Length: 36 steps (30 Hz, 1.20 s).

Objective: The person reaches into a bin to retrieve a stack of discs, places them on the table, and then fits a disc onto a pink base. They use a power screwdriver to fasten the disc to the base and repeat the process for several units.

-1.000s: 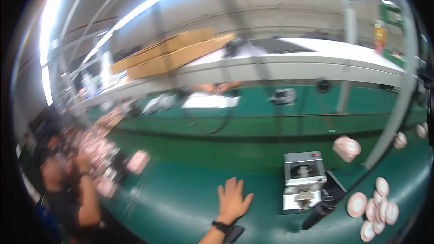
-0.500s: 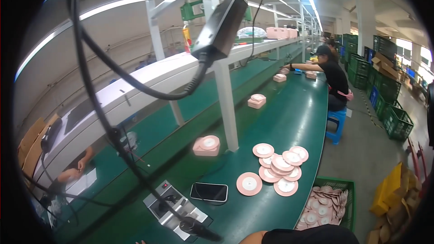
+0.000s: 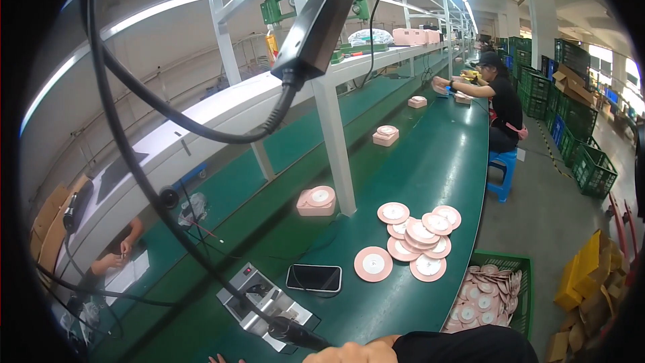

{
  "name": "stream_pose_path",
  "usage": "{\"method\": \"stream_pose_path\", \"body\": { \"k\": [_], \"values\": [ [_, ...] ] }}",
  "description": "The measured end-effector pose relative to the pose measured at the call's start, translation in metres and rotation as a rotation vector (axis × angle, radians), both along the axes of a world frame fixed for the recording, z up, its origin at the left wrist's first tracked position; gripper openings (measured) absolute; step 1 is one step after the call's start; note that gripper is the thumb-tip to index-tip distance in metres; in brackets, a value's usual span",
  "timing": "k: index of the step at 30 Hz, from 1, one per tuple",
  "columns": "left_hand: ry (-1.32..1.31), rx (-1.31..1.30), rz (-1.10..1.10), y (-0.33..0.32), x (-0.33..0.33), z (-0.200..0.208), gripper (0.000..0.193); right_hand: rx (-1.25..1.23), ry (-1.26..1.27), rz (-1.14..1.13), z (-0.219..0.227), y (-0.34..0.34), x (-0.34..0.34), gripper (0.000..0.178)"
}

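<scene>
At the lower edge, my right hand (image 3: 351,353) shows its folded knuckles next to the lower end of a black corded cylindrical tool (image 3: 295,333). The hand looks closed, and whatever is inside it is hidden. Only fingertips of my left hand (image 3: 218,359) appear, stretched and apart, below a grey metal device (image 3: 259,306) with a small red switch. A dark-screened phone (image 3: 314,278) lies to the right of that device. Beyond it, a loose pile of pink-rimmed white discs (image 3: 422,231) rests on the green tabletop (image 3: 396,309), with one disc (image 3: 373,264) apart from the pile.
A pink box (image 3: 316,203) with a disc on top sits beside a white post (image 3: 334,148). Overhead hang a black power adapter (image 3: 314,30) and cables. A green crate (image 3: 527,296) of discs stands right of the table. A co-worker (image 3: 497,101) sits farther along.
My right hand has come into view beside the black tool, and more left fingertips show. The co-worker has drawn back an outstretched arm. The whole view has shifted slightly.
</scene>
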<state>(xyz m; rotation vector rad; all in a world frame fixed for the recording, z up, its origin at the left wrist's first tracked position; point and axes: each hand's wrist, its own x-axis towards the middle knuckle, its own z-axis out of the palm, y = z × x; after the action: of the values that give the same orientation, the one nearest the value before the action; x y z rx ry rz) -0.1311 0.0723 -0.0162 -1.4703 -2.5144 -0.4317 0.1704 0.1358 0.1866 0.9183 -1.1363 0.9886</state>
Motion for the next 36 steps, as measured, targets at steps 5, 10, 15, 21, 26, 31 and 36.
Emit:
{"method": "stream_pose_path", "body": {
  "k": [5, 10, 15, 21, 26, 31, 36],
  "values": [
    [-0.062, -0.031, 0.018, 0.000, 0.002, 0.003, 0.072, 0.099, -0.017, 0.101, -0.007, 0.019, -0.026, 0.044],
    [-0.156, -0.022, 0.022, -0.006, 0.009, 0.013, 0.073, 0.220, -0.065, 0.117, 0.007, 0.018, -0.039, 0.044],
    [-0.177, -0.073, 0.042, -0.009, 0.010, 0.023, 0.073, 0.227, -0.119, 0.118, -0.007, 0.019, -0.047, 0.044],
    [-0.051, 0.010, 0.011, -0.004, -0.001, 0.003, 0.073, 0.096, -0.181, 0.074, -0.051, 0.012, -0.043, 0.043],
    [-0.033, -0.004, -0.002, 0.007, 0.000, -0.002, 0.072, 0.012, -0.229, 0.004, -0.077, 0.000, -0.032, 0.043],
    [0.037, 0.036, -0.041, 0.002, -0.001, -0.009, 0.068, 0.018, -0.276, -0.134, -0.086, -0.005, -0.009, 0.042],
    [-0.030, -0.070, 0.001, 0.000, 0.011, 0.017, 0.067, 0.069, -0.295, -0.338, -0.094, 0.003, 0.017, 0.042]
  ]
}}
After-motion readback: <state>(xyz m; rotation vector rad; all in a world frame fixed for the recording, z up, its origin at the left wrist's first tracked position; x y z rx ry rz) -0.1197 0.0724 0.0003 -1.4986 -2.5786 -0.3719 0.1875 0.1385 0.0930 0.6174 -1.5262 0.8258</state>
